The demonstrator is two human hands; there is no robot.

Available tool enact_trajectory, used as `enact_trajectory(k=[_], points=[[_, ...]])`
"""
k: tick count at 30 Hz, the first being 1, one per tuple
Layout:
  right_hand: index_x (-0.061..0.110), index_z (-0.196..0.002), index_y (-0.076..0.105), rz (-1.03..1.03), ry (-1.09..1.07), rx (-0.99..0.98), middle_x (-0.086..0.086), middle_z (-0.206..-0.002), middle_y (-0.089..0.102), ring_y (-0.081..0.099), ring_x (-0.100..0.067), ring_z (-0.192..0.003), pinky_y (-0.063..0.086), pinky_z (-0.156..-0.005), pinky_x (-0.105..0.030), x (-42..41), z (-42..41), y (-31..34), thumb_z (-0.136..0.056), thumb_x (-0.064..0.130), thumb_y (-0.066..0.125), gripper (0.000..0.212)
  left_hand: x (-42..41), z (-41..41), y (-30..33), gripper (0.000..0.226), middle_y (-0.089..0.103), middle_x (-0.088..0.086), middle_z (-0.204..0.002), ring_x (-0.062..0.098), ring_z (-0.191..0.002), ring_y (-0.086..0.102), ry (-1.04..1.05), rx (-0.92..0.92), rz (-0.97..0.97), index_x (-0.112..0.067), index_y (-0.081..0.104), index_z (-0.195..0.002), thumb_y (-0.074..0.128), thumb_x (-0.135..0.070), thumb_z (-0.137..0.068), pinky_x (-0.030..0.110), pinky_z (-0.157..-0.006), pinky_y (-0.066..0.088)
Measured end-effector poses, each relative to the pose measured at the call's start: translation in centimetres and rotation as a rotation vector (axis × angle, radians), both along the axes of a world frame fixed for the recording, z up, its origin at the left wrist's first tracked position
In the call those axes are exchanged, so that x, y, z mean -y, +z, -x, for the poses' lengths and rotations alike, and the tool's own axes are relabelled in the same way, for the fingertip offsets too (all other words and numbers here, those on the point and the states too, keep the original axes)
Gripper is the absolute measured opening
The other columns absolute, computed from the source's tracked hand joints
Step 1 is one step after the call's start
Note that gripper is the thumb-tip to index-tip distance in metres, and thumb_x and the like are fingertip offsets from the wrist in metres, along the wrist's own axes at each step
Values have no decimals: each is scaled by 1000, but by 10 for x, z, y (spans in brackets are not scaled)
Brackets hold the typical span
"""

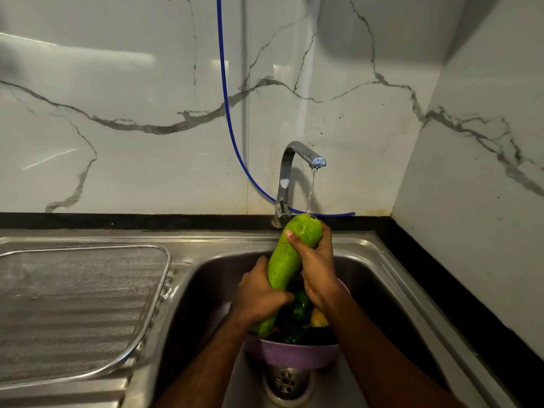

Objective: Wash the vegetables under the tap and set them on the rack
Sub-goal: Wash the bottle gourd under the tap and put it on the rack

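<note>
Both hands grip the long light-green bottle gourd [287,260], left hand [259,295] low, right hand [315,260] near its top under the chrome tap [294,169], its long axis tilted up and away, with the steel mesh rack [79,307] off to the left.

A purple bowl [291,356] of vegetables fills the middle of the sink basin [371,278], leaving open basin on either side of it. The chrome tap [290,175] and a trailing blue hose [228,113] stand along the back wall. To the left, a bare mesh rack [79,307] lies flat over the drainboard.
</note>
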State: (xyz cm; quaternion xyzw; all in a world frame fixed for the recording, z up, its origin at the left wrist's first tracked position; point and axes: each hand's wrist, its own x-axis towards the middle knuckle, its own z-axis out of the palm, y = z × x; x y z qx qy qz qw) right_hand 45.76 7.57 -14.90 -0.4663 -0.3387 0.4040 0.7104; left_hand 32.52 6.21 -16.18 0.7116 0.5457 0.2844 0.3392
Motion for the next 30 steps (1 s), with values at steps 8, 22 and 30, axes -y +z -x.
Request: enact_trajectory(k=[8,22,30], points=[[64,-129,51,-53,-143,261,5,-142,57,60,-22,-126,53,-104,-55,-4,-1,-1,-91,45,72,48,7,-1,4,62,66,8,-118,37,-110,62,107,-122,-105,-35,44,-122,72,-46,-68,44,-88,53],[43,-126,59,17,-88,165,1,-129,64,65,-23,-117,56,-100,-52,-5,-14,0,-102,40,60,24,3,0,1,46,77,9,-87,23,-75,71,-157,451,330,-14,73,-99,82,-6,-55,47,-71,60],[7,-131,65,174,292,-364,-21,-116,71,71,-34,-97,61,-83,-48,10,-20,6,-90,63,62,70,10,14,13,37,67,12,-81,26,-61,65,-424,592,952,0,63,-100,67,-27,-76,28,-53,54]])
